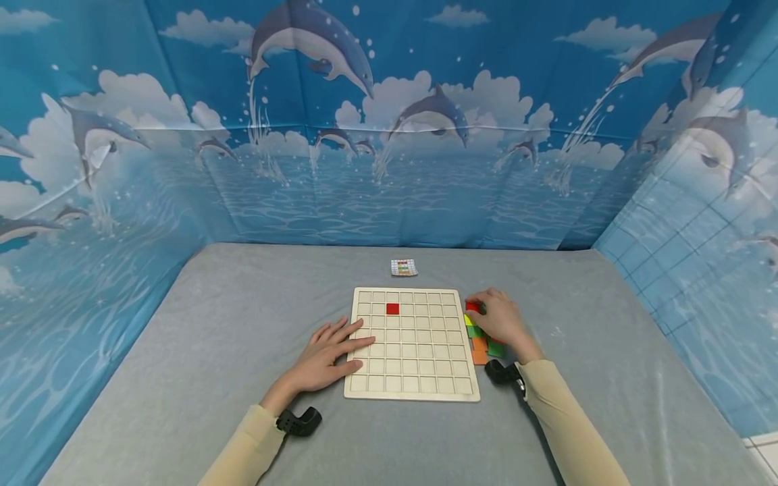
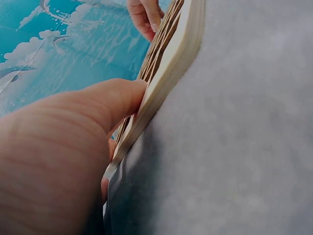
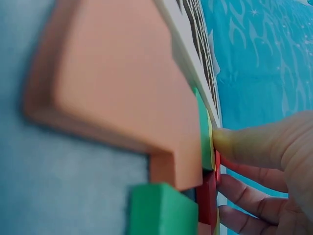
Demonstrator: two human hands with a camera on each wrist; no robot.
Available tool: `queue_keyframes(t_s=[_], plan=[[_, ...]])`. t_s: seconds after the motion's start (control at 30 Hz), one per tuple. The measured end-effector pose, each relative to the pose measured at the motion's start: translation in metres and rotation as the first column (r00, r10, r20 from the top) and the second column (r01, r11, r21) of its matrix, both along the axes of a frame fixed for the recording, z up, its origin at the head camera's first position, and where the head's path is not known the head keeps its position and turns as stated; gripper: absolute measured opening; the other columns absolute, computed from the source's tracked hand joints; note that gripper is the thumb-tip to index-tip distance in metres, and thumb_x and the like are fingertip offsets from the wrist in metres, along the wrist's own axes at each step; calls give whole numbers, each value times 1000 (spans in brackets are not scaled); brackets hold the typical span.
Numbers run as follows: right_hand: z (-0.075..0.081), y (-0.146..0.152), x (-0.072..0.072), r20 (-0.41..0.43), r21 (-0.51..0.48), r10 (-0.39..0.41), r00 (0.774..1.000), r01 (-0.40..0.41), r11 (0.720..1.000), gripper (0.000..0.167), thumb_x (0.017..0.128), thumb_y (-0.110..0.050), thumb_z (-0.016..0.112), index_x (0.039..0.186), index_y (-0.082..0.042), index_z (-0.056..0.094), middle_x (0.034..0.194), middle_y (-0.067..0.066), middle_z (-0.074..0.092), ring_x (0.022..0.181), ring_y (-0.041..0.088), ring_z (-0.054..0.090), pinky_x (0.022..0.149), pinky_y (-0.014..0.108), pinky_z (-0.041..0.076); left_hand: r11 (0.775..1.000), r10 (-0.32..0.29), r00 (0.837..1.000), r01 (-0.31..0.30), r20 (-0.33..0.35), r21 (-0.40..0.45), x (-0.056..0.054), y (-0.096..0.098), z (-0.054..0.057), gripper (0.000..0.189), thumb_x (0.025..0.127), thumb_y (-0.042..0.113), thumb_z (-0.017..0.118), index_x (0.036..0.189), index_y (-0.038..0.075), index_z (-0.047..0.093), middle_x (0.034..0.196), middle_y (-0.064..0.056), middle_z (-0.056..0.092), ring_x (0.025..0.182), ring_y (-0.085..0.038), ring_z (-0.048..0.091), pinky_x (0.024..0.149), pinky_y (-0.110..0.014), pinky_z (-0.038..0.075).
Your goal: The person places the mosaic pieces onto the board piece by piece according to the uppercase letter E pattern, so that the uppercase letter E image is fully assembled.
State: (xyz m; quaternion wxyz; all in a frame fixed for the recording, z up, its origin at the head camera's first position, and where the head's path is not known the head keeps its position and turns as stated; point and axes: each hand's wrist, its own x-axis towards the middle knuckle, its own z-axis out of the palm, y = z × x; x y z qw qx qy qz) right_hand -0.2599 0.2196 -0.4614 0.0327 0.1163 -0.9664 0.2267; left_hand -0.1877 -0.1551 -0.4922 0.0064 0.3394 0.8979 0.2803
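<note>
A pale wooden grid board (image 1: 419, 368) lies flat, with one red square (image 1: 392, 309) in a cell near its top. My left hand (image 1: 325, 358) rests on the board's left edge, fingers spread and fairly straight; the left wrist view shows the thumb (image 2: 122, 95) against the rim. Beside the board's right edge, my right hand (image 1: 501, 317) pinches a red block (image 1: 472, 307) at the far end of a group of coloured blocks. In the right wrist view, the thumb and fingers partly hide this red block (image 3: 218, 167).
Yellow (image 1: 468, 319), green (image 1: 475, 332) and orange blocks (image 1: 479, 351) lie close together right of the board. A small card with a coloured grid (image 1: 404, 268) lies beyond it. Behind the grey table (image 1: 243, 304) hangs a dolphin-printed curtain (image 1: 365, 196).
</note>
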Motion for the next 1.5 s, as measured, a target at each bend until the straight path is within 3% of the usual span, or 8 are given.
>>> queue_keyframes(t_s=[0.27, 0.6, 0.73, 1.03, 1.5], plan=[[3, 2, -6, 62, -26, 9, 998, -7, 1000, 24, 89, -17, 68, 108, -3, 68, 103, 16, 59, 96, 35, 50, 80, 54, 39, 1000, 0, 1000, 0, -9, 2, -1, 0, -1, 46, 98, 38, 51, 142, 25, 48, 154, -4, 25, 142, -32, 12, 108, -55, 8], [0, 0, -2, -4, -39, -4, 1000, 4, 999, 8, 87, -14, 71, 89, -8, 67, 90, 10, 58, 83, 30, 49, 74, 48, 39, 1000, -3, 1000, 3, -8, -5, 0, 0, -1, 47, 98, 40, 51, 142, 26, 47, 154, -3, 25, 142, -31, 11, 108, -55, 8], [-1, 4, 0, -37, -8, 41, 998, -42, 999, 17, 86, -13, 71, 99, -3, 70, 95, 13, 60, 88, 33, 53, 78, 51, 42, 1000, -8, 1000, 8, -7, -2, 1, 2, -3, 47, 98, 40, 50, 142, 25, 47, 155, -3, 24, 142, -32, 11, 108, -55, 8], [2, 12, -1, 79, 13, 91, 993, -92, 996, 38, 86, -20, 72, 116, 2, 66, 110, 20, 57, 101, 38, 49, 84, 52, 42, 1000, 3, 1000, -3, -16, -10, 0, 2, -4, 47, 98, 40, 50, 142, 26, 48, 154, -3, 25, 142, -32, 12, 108, -54, 8], [10, 9, -4, 128, -6, 48, 991, -48, 999, 30, 85, -22, 74, 107, -3, 67, 112, 19, 57, 102, 37, 46, 86, 52, 39, 1000, 10, 1000, -10, -8, -6, -1, 0, -2, 47, 98, 41, 50, 143, 27, 47, 155, -3, 24, 142, -31, 11, 108, -54, 7]])
